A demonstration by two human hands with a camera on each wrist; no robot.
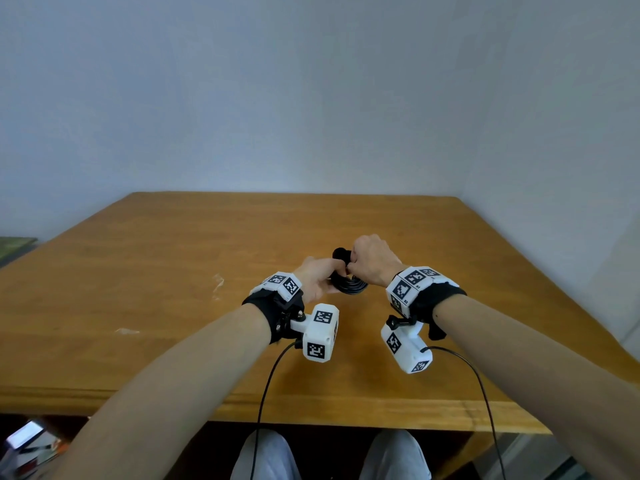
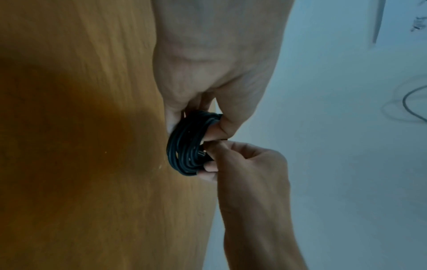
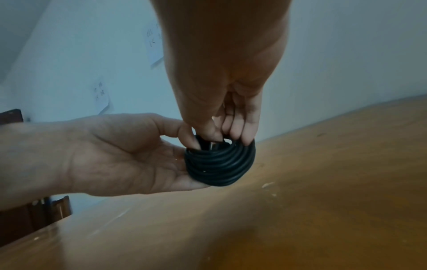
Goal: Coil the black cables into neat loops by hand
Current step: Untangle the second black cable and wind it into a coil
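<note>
A black cable (image 1: 349,285) wound into a tight coil is held just above the middle of the wooden table (image 1: 173,271). My left hand (image 1: 320,277) grips the coil (image 3: 219,164) from the left, palm under it and thumb on top. My right hand (image 1: 360,263) comes down from above with curled fingers. It pinches the cable's end at the top of the coil (image 2: 184,146), where a small metal connector (image 2: 201,153) shows. In the left wrist view the left hand (image 2: 217,127) and right hand (image 2: 217,153) meet at the coil. The right hand's fingers (image 3: 233,127) hide the coil's inner hole.
Pale walls (image 1: 311,98) close off the table at the back and right. The front edge (image 1: 311,407) lies near my knees. Thin wrist-camera leads (image 1: 263,393) hang off it. Small pale scuffs (image 1: 218,282) mark the left of the tabletop. Dark wooden furniture (image 3: 34,219) stands to the left.
</note>
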